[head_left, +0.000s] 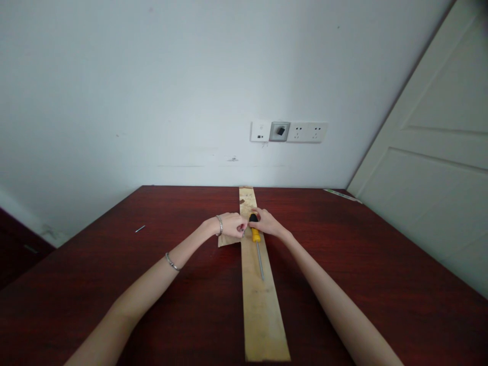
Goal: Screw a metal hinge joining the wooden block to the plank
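Observation:
A long pale wooden plank [261, 310] lies lengthwise on the dark red table [362, 264]. A screwdriver [256, 244] with a yellow and black handle lies on it, shaft pointing toward me. My right hand [267, 222] rests on the plank with fingers curled at the black end of the handle. My left hand [232, 224] is closed in a pinch just left of the handle, over a small piece of wood [225, 242] beside the plank. What the left fingers pinch is too small to make out. Bracelets sit on my left wrist and forearm.
A small thin nail-like object [140, 229] lies on the table at the left. A light strip [342, 195] lies at the far right corner. Wall sockets [288, 131] are above the table, and a white door [430, 168] stands at the right.

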Tool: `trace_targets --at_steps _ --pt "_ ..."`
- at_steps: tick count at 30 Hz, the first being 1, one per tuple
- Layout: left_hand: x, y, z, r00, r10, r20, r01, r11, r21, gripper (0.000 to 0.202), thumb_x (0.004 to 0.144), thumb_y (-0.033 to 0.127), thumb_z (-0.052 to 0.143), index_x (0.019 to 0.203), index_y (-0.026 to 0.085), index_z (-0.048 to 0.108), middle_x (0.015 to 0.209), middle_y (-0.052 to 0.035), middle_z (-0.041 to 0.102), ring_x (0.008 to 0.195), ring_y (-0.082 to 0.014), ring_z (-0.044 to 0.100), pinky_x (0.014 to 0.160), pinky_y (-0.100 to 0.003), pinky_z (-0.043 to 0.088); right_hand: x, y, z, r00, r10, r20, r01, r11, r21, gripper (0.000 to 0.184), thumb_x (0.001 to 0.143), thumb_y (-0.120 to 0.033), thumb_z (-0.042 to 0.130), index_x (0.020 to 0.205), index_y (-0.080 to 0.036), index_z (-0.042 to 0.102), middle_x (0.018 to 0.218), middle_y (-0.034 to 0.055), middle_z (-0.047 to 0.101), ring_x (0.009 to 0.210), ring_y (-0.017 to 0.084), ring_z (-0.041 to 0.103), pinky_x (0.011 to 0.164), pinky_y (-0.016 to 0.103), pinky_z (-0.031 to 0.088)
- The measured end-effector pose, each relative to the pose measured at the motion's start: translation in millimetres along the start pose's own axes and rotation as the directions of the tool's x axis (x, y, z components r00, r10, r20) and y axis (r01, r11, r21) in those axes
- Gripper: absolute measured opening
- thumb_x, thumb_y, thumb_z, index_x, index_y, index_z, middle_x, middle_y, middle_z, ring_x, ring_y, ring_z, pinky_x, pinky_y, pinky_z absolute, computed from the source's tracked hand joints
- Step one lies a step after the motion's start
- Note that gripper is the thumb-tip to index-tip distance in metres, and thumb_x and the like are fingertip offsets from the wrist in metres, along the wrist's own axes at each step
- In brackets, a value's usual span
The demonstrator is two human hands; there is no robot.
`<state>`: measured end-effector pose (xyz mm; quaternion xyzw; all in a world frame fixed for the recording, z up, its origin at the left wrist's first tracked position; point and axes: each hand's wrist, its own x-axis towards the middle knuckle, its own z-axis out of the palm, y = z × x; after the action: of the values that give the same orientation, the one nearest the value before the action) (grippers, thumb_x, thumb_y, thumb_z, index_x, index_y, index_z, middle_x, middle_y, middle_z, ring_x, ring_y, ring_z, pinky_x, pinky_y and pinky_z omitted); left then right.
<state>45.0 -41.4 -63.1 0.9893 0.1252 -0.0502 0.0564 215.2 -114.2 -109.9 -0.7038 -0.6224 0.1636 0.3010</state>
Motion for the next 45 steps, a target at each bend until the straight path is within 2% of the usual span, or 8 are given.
trace_targets --at_steps 10,13,16,19,23,35,40,45 --pt "0 -6 1.6 0.997 0.073 -0.018 -0.074 0.991 -0.108 0.007 0.069 0.016 0.059 0.075 0.019 0.059 0.064 0.0050 0.058 0.058 -0.0088 0.051 0.054 -0.018 0.036 1 4 0 0.999 -0.045 -0.025 0.046 0.998 0.035 0.068 0.068 -0.037 0.068 0.129 -0.012 0.050 0.099 0.0092 0.056 0.093 0.021 0.054 0.085 0.031 0.043" --pt "1 -9 3.4 0.997 0.076 -0.029 -0.079 0.987 -0.139 0.006 0.069 0.014 0.059 0.074 0.018 0.060 0.063 0.0052 0.057 0.058 -0.0083 0.052 0.055 -0.017 0.037 2 -1 -6 0.993 -0.077 -0.086 0.081 0.996 0.035 0.054 0.070 -0.033 0.066 0.120 -0.014 0.058 0.099 0.0091 0.056 0.098 0.022 0.050 0.087 0.032 0.041" --pt "1 -12 4.7 0.997 0.066 -0.033 -0.070 0.986 -0.152 0.006 0.069 0.014 0.060 0.073 0.018 0.060 0.063 0.0051 0.058 0.058 -0.0083 0.053 0.056 -0.016 0.037 0 -9 -15 0.980 -0.152 -0.129 0.157 0.987 0.030 0.028 0.070 -0.023 0.065 0.097 -0.017 0.069 0.094 0.0065 0.058 0.090 0.019 0.052 0.082 0.030 0.042" --pt "2 -13 5.4 0.998 0.055 -0.031 -0.059 0.988 -0.139 0.004 0.070 0.015 0.061 0.073 0.017 0.062 0.064 0.0043 0.059 0.059 -0.0088 0.054 0.056 -0.017 0.038 -3 -16 -21 0.967 -0.254 -0.037 0.255 0.966 0.042 0.015 0.068 -0.018 0.065 0.081 -0.019 0.072 0.084 0.0021 0.062 0.076 0.014 0.053 0.074 0.025 0.042" --pt "2 -13 5.1 0.999 0.036 -0.031 -0.039 0.994 -0.105 0.002 0.070 0.018 0.060 0.070 0.016 0.061 0.064 0.0027 0.061 0.057 -0.0093 0.053 0.053 -0.018 0.036 -7 -20 -22 0.942 -0.320 0.100 0.314 0.947 0.068 0.017 0.067 -0.018 0.065 0.082 -0.021 0.074 0.081 -0.0001 0.064 0.075 0.013 0.055 0.071 0.022 0.041" --pt "2 -20 7.7 0.999 0.035 0.023 -0.031 0.984 -0.173 0.010 0.072 0.024 0.065 0.068 0.015 0.062 0.064 0.0018 0.063 0.057 -0.0099 0.055 0.053 -0.018 0.036 -12 -29 -19 0.911 -0.371 0.179 0.362 0.928 0.083 0.014 0.068 -0.021 0.065 0.078 -0.021 0.075 0.073 -0.0013 0.067 0.074 0.014 0.058 0.071 0.022 0.041" --pt "-1 -27 -1.6 0.998 0.005 0.064 0.004 0.991 -0.133 0.031 0.067 0.039 0.072 0.084 0.015 0.060 0.078 -0.0009 0.063 0.068 -0.0131 0.056 0.058 -0.019 0.039 -12 -35 -16 0.909 -0.375 0.183 0.373 0.927 0.047 0.014 0.067 -0.022 0.067 0.078 -0.020 0.074 0.076 -0.0005 0.068 0.074 0.014 0.057 0.069 0.022 0.041" --pt "-7 -34 -2.9 0.982 -0.131 0.134 0.134 0.991 -0.014 0.076 0.054 0.054 0.074 0.112 0.011 0.051 0.113 -0.0145 0.055 0.104 -0.0281 0.050 0.082 -0.030 0.042 -16 -43 -14 0.894 -0.389 0.224 0.421 0.900 -0.116 0.016 0.065 -0.023 0.070 0.079 -0.018 0.074 0.083 0.0044 0.065 0.083 0.018 0.056 0.079 0.026 0.042"
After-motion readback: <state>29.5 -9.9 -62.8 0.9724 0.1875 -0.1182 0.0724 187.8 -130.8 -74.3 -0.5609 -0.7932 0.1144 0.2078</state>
